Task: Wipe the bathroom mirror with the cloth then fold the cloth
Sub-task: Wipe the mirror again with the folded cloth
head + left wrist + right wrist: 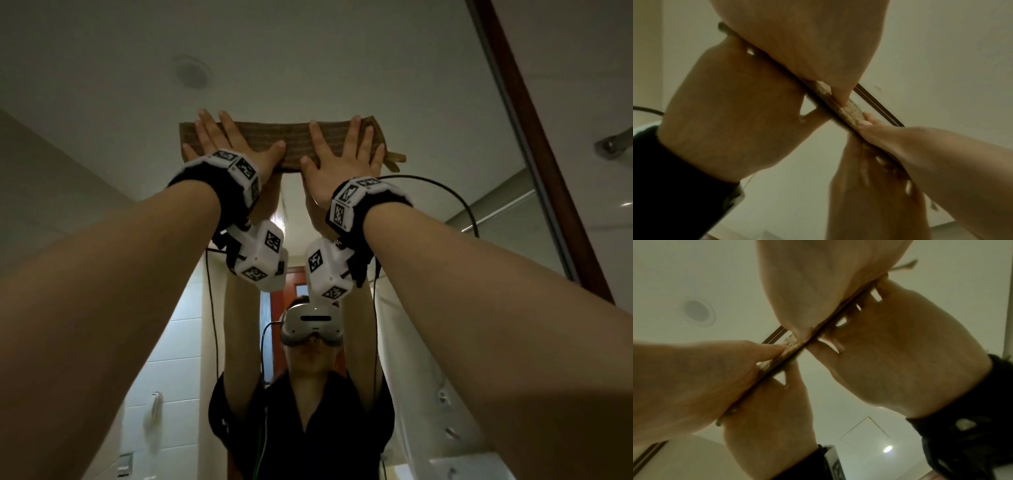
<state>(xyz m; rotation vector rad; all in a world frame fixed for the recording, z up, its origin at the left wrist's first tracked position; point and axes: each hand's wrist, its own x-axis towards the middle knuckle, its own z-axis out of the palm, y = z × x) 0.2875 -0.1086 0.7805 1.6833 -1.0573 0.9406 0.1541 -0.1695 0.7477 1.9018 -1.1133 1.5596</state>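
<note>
A brown ribbed cloth (pixel 294 142) lies folded into a long strip, flat against the upper part of the bathroom mirror (pixel 359 61). My left hand (pixel 226 140) presses its left half with straight, spread fingers. On the right half my right hand (pixel 342 150) presses the same way, thumbs nearly meeting in the middle. A small tag (pixel 395 161) sticks out at the cloth's right end. In the left wrist view the cloth (pixel 851 112) shows edge-on between my left hand (pixel 807 40) and its reflection. The right wrist view shows the cloth (pixel 789 347) under my right hand (pixel 828 280).
The mirror's dark wooden frame (pixel 548 164) runs down the right side, with a metal wall fitting (pixel 613 145) beyond it. The glass reflects a person wearing a headset, a round ceiling vent (pixel 192 72), tiled walls and a door.
</note>
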